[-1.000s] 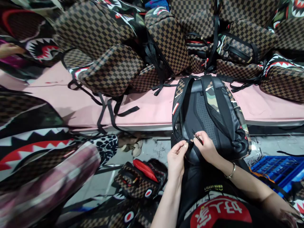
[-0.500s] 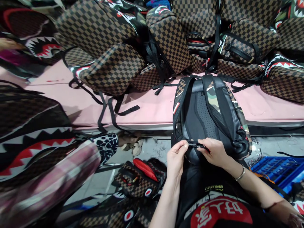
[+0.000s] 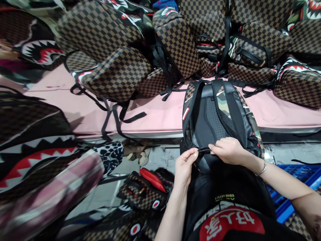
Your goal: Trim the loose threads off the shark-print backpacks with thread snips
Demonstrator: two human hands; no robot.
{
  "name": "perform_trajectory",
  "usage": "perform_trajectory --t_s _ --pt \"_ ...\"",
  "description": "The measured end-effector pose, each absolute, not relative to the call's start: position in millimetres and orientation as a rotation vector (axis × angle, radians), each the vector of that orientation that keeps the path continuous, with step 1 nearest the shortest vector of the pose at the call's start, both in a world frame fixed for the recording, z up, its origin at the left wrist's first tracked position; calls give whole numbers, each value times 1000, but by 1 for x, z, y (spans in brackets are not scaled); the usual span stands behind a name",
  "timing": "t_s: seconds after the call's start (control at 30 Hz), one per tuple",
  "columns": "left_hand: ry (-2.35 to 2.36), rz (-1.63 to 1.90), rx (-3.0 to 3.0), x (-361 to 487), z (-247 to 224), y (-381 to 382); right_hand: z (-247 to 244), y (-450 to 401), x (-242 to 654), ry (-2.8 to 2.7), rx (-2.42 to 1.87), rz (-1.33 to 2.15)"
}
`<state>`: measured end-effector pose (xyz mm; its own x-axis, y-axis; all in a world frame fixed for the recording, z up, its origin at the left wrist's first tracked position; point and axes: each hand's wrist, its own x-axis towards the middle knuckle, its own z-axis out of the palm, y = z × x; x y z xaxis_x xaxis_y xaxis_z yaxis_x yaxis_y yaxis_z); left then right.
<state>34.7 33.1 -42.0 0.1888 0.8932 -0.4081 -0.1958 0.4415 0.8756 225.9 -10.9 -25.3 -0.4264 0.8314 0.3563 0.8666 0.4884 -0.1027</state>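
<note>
A backpack (image 3: 214, 110) with checkered and camouflage panels leans against the table edge in front of me, its padded back and shoulder straps facing up. Near its lower end, a black strap (image 3: 204, 150) with a glossy, buckle-like piece stretches between my two hands. My left hand (image 3: 185, 162) pinches the strap's left end between thumb and fingertips. At the right end, my right hand (image 3: 229, 150) is closed on the same strap, its knuckles up and its fingers partly hidden. The exact form of the small piece is hard to make out.
Several checkered backpacks (image 3: 120, 73) are heaped along the far side of the pink table (image 3: 160, 117). On the left, a person's plaid sleeve (image 3: 55, 197) lies by a shark-mouth backpack (image 3: 37, 150). More bags (image 3: 142, 194) lie low down, and a blue crate (image 3: 288, 207) stands at right.
My right hand has turned and risen slightly, with its forearm swung higher and outward. My left hand stays almost in place, still pinching the strap.
</note>
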Motion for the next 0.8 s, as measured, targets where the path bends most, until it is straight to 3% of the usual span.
perform_trajectory --t_s 0.8 --pt "1107 795 880 39 -40 37 3 -2 235 -2604 -1211 -312"
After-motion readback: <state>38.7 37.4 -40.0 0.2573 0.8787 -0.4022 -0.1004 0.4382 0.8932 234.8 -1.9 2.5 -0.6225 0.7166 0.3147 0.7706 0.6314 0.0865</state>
